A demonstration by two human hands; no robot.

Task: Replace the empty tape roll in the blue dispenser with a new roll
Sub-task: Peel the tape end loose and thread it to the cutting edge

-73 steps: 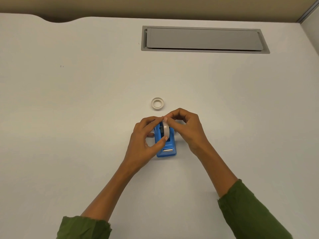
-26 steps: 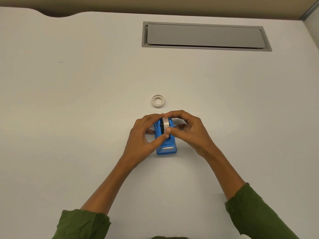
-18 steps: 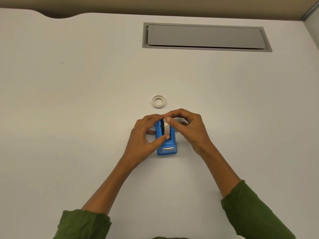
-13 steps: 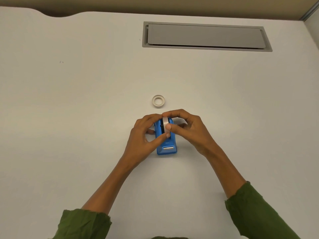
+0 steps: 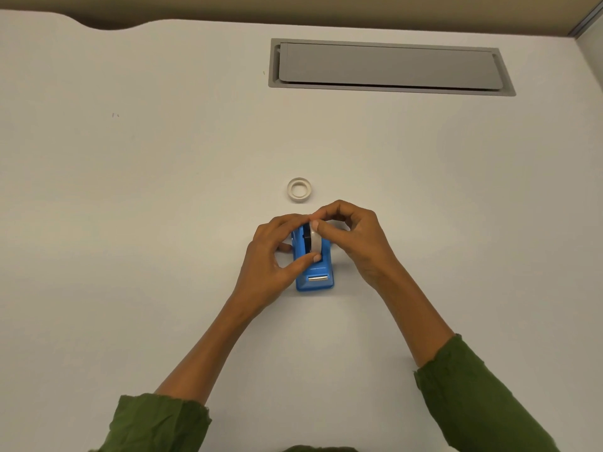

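Just below the middle of the frame a blue dispenser (image 5: 315, 265) stands on a pale desk (image 5: 130, 223), its metal cutting edge (image 5: 317, 278) at the end nearer the bottom of the frame. Its well holds a new tape roll (image 5: 315, 240) standing on edge, white along its outer band, with a black hub (image 5: 306, 237) showing against its left face; whether the hub sits fully down in the dispenser's slots cannot be told, since fingers cover much of it. The left hand (image 5: 272, 256) comes in from the lower left and grasps the roll: its thumb lies across the dispenser and touches the roll's lower edge, while its curled fingers reach over the top of the roll. The right hand (image 5: 354, 238) comes in from the lower right and pinches the upper part of the same roll, its thumb tip pressed on the white band and its forefinger arched over to meet the left hand's fingers at the roll's top. Both forearms are bare, with green sleeves (image 5: 156, 422) pushed up near the bottom corners of the frame. Above the hands, near but apart from them and the dispenser, an empty tape roll (image 5: 300, 190) lies flat on the desk, a pale ring with the desk showing through its hole. In the upper right part of the frame a long grey cable hatch (image 5: 388, 66) is set into the desk, its lid closed with a dark slit along the lower edge, so what it holds is hidden. A tan wall (image 5: 293, 9) runs along the top edge.
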